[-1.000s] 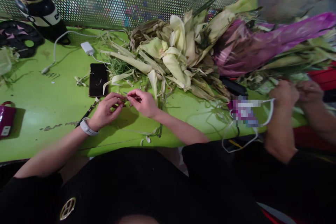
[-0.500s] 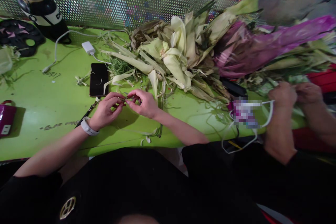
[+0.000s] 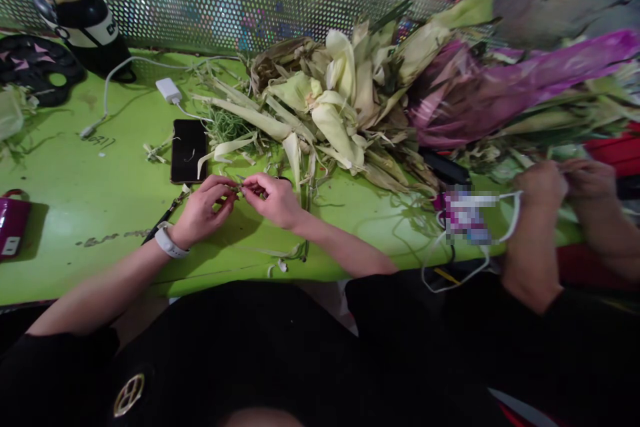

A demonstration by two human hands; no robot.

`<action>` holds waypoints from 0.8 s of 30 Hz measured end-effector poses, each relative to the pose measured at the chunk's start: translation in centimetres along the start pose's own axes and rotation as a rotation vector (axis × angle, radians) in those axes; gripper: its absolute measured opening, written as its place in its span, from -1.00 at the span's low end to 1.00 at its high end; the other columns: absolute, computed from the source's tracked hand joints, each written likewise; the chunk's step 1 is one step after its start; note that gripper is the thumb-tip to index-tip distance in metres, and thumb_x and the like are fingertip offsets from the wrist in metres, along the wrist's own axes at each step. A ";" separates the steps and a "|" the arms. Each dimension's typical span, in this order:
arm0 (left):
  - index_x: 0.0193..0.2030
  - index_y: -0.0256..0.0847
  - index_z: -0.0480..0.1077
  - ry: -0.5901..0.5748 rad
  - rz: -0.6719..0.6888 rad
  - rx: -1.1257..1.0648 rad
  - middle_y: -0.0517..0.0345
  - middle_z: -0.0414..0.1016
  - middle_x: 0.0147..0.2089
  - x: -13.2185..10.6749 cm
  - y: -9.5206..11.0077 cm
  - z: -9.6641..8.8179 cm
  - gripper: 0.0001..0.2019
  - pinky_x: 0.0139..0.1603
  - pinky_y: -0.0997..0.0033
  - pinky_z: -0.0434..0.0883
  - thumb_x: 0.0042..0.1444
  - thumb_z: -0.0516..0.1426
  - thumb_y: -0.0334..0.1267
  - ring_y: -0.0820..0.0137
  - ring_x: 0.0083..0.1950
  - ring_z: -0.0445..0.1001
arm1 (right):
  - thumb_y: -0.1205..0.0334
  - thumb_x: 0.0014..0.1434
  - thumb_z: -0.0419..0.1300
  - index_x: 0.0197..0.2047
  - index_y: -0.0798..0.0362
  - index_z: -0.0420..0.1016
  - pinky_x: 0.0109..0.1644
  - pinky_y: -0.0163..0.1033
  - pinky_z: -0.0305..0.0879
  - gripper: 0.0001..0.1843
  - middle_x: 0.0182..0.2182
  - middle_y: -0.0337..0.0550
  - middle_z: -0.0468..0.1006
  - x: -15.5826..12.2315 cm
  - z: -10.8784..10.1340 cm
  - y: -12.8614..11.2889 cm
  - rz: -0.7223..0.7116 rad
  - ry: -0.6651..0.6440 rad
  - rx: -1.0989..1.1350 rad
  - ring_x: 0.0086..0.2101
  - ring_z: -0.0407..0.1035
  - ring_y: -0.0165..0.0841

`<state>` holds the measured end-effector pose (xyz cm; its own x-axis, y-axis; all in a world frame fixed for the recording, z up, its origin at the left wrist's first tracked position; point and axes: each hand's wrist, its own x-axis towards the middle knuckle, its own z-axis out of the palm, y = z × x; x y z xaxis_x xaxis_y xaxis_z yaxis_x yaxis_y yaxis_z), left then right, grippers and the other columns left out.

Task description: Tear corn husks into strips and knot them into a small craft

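My left hand (image 3: 203, 209), with a white watch on the wrist, and my right hand (image 3: 274, 198) meet fingertip to fingertip over the green table (image 3: 75, 213). Both pinch a thin strip of husk (image 3: 239, 187) between them. Just beyond my fingers lies a big pile of pale corn husks (image 3: 325, 107). A black phone (image 3: 189, 151) lies flat right behind my left hand.
A white charger with cable (image 3: 167, 90) sits behind the phone. A dark bottle (image 3: 80, 13) stands far left by a perforated metal screen. A purple plastic bag (image 3: 500, 87) lies at right. Another person's hands (image 3: 565, 180) work among husks at the right edge.
My hands stay together at the same spot; the fingers shift slightly on the strip. The other person's hands move a little at the right.
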<state>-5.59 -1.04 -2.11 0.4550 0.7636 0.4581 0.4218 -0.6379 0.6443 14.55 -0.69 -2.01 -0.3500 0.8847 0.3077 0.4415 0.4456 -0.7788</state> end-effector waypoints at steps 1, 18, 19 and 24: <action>-0.23 -0.23 0.42 -0.002 -0.007 0.004 -0.07 0.50 -0.04 0.0 0.0 0.0 -0.93 -0.12 0.31 0.57 0.19 0.13 -0.43 0.31 -0.03 0.53 | 0.18 0.31 0.15 -0.14 0.09 0.49 -0.15 -0.16 0.48 -0.83 -0.25 -0.04 0.64 0.0 0.0 0.0 -0.009 0.002 -0.019 -0.27 0.54 -0.31; -0.20 -0.24 0.39 0.069 0.132 0.249 -0.06 0.52 -0.06 -0.3 -0.2 0.8 -0.92 -0.14 0.33 0.58 0.22 0.10 -0.45 0.30 -0.06 0.56 | 0.21 0.27 0.21 -0.10 0.11 0.58 -0.26 -0.27 0.44 -0.80 -0.37 -0.14 0.65 0.0 -0.2 -0.7 0.121 -0.006 0.004 -0.39 0.52 -0.38; -0.20 -0.24 0.39 0.072 0.132 0.259 -0.07 0.53 -0.06 -0.4 -0.2 0.8 -0.93 -0.15 0.33 0.58 0.22 0.10 -0.45 0.30 -0.06 0.56 | 0.21 0.28 0.21 -0.10 0.11 0.58 -0.26 -0.26 0.45 -0.80 -0.37 -0.14 0.65 0.0 -0.2 -0.7 0.122 -0.016 0.006 -0.39 0.52 -0.38; -0.21 -0.26 0.38 0.087 0.132 0.308 -0.08 0.54 -0.08 -0.2 0.1 0.7 -0.93 -0.22 0.34 0.59 0.23 0.09 -0.45 0.28 -0.10 0.58 | 0.23 0.29 0.19 -0.13 0.10 0.61 -0.20 -0.23 0.46 -0.80 -0.32 -0.11 0.67 0.0 -0.2 -0.7 0.082 -0.040 -0.041 -0.32 0.55 -0.34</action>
<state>-5.07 -1.38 -2.57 0.4584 0.6697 0.5843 0.5864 -0.7219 0.3673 14.37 -1.01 -1.34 -0.3433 0.9128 0.2212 0.5036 0.3777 -0.7770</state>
